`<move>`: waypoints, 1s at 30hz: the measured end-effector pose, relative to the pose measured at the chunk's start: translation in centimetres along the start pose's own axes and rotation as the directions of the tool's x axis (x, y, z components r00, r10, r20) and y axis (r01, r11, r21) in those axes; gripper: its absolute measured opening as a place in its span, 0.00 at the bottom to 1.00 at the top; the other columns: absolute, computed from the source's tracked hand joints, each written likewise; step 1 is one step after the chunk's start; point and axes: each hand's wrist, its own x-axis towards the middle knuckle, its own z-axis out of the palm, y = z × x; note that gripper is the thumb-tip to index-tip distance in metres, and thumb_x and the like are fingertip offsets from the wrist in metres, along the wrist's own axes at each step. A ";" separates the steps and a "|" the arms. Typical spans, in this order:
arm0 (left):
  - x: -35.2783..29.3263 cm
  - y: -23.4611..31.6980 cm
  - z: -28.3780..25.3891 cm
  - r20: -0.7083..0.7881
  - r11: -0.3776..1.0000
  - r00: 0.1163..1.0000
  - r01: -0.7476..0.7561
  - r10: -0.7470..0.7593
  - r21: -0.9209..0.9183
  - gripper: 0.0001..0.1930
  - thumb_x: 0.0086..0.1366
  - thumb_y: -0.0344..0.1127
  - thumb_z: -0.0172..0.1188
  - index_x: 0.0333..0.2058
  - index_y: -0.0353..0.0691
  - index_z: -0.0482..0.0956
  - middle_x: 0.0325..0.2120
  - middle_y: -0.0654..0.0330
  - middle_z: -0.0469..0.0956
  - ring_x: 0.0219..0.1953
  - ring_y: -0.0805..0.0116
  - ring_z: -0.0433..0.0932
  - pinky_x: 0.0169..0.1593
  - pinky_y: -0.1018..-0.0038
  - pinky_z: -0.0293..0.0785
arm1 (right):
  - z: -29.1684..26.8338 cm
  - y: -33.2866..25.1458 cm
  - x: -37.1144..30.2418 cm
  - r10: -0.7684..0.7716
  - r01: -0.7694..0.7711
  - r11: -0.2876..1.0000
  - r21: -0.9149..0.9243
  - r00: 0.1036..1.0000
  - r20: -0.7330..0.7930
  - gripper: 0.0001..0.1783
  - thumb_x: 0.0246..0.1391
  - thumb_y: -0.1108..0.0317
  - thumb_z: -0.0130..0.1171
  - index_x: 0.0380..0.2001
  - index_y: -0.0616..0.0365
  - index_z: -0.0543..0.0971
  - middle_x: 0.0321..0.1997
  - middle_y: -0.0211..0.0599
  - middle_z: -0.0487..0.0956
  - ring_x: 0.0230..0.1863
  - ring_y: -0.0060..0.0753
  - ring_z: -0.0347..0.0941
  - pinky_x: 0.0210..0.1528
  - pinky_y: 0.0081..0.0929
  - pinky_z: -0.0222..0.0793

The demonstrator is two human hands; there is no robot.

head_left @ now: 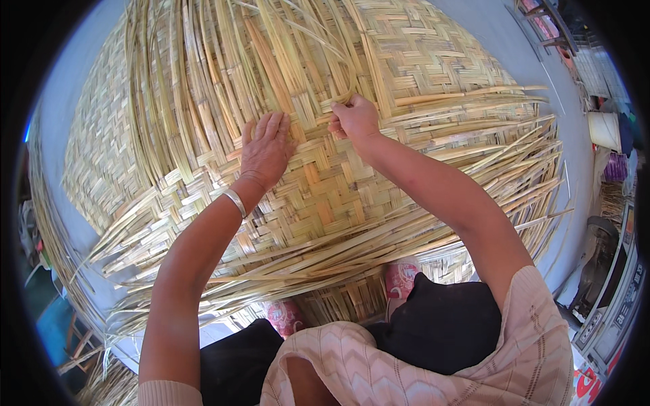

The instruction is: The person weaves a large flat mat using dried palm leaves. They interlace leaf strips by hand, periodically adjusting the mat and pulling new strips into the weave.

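A large woven reed mat (332, 193) in yellow and tan lies spread below me, with a zigzag weave. My left hand (266, 147) rests flat on it, fingers stretched out, beside the lower ends of long upright strips (200, 101). To the right of it, my right hand (357, 118) is closed, thumb and fingers pinching a flat reed strip (345, 95) that bends at the fingertips. Part of that strip is hidden by the hand.
Loose strips (501, 145) fan out to the right, and a band of crosswise strips (325, 260) runs in front of my shoes (284, 317). A wooden stool (550, 24) stands at the far right, with a white bucket (604, 130) nearer. More reeds (112, 386) lie at lower left.
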 end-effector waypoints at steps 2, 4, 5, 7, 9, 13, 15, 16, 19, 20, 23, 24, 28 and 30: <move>0.2 -0.3 0.0 -0.043 0.998 0.997 -0.069 0.069 0.013 0.28 0.62 0.46 0.54 0.57 0.37 0.65 0.54 0.58 0.64 0.60 0.61 0.59 0.64 0.61 0.50 | -0.1 0.0 0.1 -0.017 0.017 0.999 -0.027 1.000 0.018 0.09 0.57 0.65 0.57 0.36 0.59 0.74 0.24 0.31 0.77 0.20 0.22 0.75 0.19 0.20 0.69; 0.4 -0.5 -0.3 -0.052 0.993 0.991 -0.118 0.119 0.028 0.27 0.62 0.44 0.54 0.55 0.35 0.67 0.51 0.57 0.67 0.58 0.61 0.62 0.62 0.62 0.54 | -0.1 0.1 0.1 -0.038 0.039 0.999 -0.037 0.999 0.019 0.09 0.57 0.66 0.57 0.36 0.59 0.74 0.24 0.30 0.77 0.20 0.22 0.76 0.19 0.20 0.69; 0.5 -0.5 -0.4 -0.058 0.989 0.988 -0.140 0.142 0.038 0.26 0.61 0.43 0.54 0.55 0.34 0.68 0.50 0.57 0.67 0.57 0.60 0.63 0.61 0.63 0.55 | -0.1 0.3 0.0 -0.034 0.034 0.999 -0.023 0.999 0.005 0.08 0.56 0.67 0.57 0.35 0.60 0.74 0.24 0.32 0.77 0.19 0.23 0.76 0.18 0.21 0.68; 0.7 -0.5 -0.7 -0.029 0.985 0.985 -0.168 0.169 0.049 0.25 0.62 0.42 0.53 0.54 0.33 0.68 0.49 0.56 0.68 0.56 0.59 0.64 0.60 0.65 0.58 | -0.2 0.5 0.0 -0.040 0.040 0.999 0.021 0.999 -0.008 0.08 0.54 0.69 0.57 0.34 0.63 0.75 0.22 0.36 0.77 0.17 0.26 0.76 0.15 0.23 0.67; 0.9 -0.3 -1.0 0.044 0.984 0.985 -0.172 0.169 0.051 0.23 0.64 0.40 0.51 0.55 0.34 0.67 0.48 0.55 0.68 0.56 0.57 0.64 0.59 0.65 0.60 | -0.5 0.5 0.0 -0.078 0.079 0.995 -0.063 0.997 0.017 0.08 0.53 0.68 0.58 0.34 0.61 0.75 0.22 0.36 0.78 0.20 0.27 0.77 0.19 0.24 0.70; 0.0 0.6 -1.3 0.196 0.958 0.943 -0.282 0.268 0.047 0.19 0.64 0.36 0.50 0.52 0.35 0.69 0.47 0.55 0.69 0.54 0.56 0.66 0.58 0.65 0.63 | -1.4 -1.0 0.6 -0.447 0.421 0.728 -0.541 0.890 0.091 0.10 0.52 0.65 0.61 0.35 0.59 0.76 0.22 0.36 0.77 0.28 0.28 0.78 0.30 0.27 0.73; -0.6 1.2 -1.5 0.154 0.961 0.949 -0.273 0.276 -0.041 0.18 0.63 0.34 0.50 0.51 0.36 0.70 0.46 0.55 0.70 0.53 0.56 0.67 0.57 0.65 0.65 | -1.8 -2.3 0.9 -0.380 0.415 0.898 -0.145 0.899 0.219 0.12 0.51 0.62 0.63 0.34 0.58 0.76 0.25 0.33 0.78 0.31 0.30 0.77 0.35 0.29 0.72; -0.5 1.3 -1.6 0.122 0.963 0.956 -0.262 0.269 -0.064 0.17 0.63 0.34 0.50 0.51 0.37 0.70 0.45 0.55 0.70 0.52 0.56 0.67 0.57 0.65 0.65 | -2.2 -3.1 1.0 -0.384 0.380 0.922 0.075 0.869 0.313 0.13 0.51 0.60 0.64 0.33 0.57 0.76 0.26 0.31 0.78 0.33 0.31 0.77 0.37 0.31 0.72; -0.1 1.1 -2.2 0.211 0.967 0.949 -0.206 0.234 -0.146 0.17 0.61 0.34 0.53 0.50 0.40 0.71 0.45 0.55 0.71 0.52 0.56 0.68 0.57 0.66 0.66 | -3.3 -5.6 2.5 -0.240 0.064 0.921 0.384 0.870 0.431 0.11 0.49 0.60 0.65 0.29 0.55 0.77 0.24 0.31 0.78 0.29 0.30 0.76 0.36 0.29 0.71; 0.1 1.0 -2.6 0.228 0.966 0.946 -0.194 0.230 -0.172 0.18 0.61 0.34 0.53 0.50 0.41 0.72 0.45 0.56 0.71 0.52 0.56 0.68 0.57 0.66 0.66 | -4.0 -6.1 3.0 -0.176 0.009 0.922 0.387 0.901 0.397 0.10 0.49 0.61 0.65 0.28 0.54 0.77 0.23 0.30 0.77 0.28 0.30 0.76 0.37 0.29 0.71; 0.6 1.1 -3.3 0.259 0.969 0.947 -0.140 0.190 -0.202 0.18 0.59 0.36 0.56 0.49 0.42 0.73 0.45 0.57 0.72 0.53 0.56 0.68 0.56 0.65 0.67 | -7.9 -6.4 3.9 -0.102 -0.056 0.891 0.451 0.943 0.317 0.11 0.47 0.66 0.66 0.20 0.53 0.74 0.18 0.29 0.75 0.21 0.26 0.73 0.37 0.26 0.71; 0.7 1.3 -3.5 0.266 0.970 0.947 -0.125 0.179 -0.209 0.18 0.59 0.36 0.57 0.49 0.43 0.73 0.45 0.57 0.72 0.53 0.56 0.68 0.56 0.65 0.67 | -9.5 -6.3 4.1 -0.103 -0.055 0.879 0.473 0.948 0.302 0.11 0.47 0.66 0.66 0.19 0.53 0.74 0.18 0.29 0.75 0.20 0.25 0.73 0.35 0.26 0.72; 1.2 1.8 -4.3 0.308 0.976 0.936 -0.119 0.172 -0.185 0.16 0.59 0.36 0.56 0.47 0.44 0.74 0.45 0.57 0.73 0.53 0.56 0.69 0.55 0.64 0.68 | -14.2 -5.2 4.1 -0.082 -0.037 0.920 0.391 0.956 0.281 0.11 0.49 0.66 0.63 0.18 0.51 0.73 0.17 0.27 0.74 0.20 0.25 0.73 0.31 0.27 0.73; 2.0 2.0 -4.5 0.350 0.984 0.925 -0.104 0.149 -0.144 0.15 0.59 0.36 0.56 0.46 0.44 0.75 0.45 0.57 0.73 0.52 0.56 0.70 0.54 0.63 0.68 | -15.5 -5.6 4.2 -0.094 0.004 0.939 0.343 0.965 0.245 0.11 0.50 0.66 0.63 0.18 0.49 0.73 0.16 0.25 0.73 0.20 0.24 0.72 0.29 0.26 0.73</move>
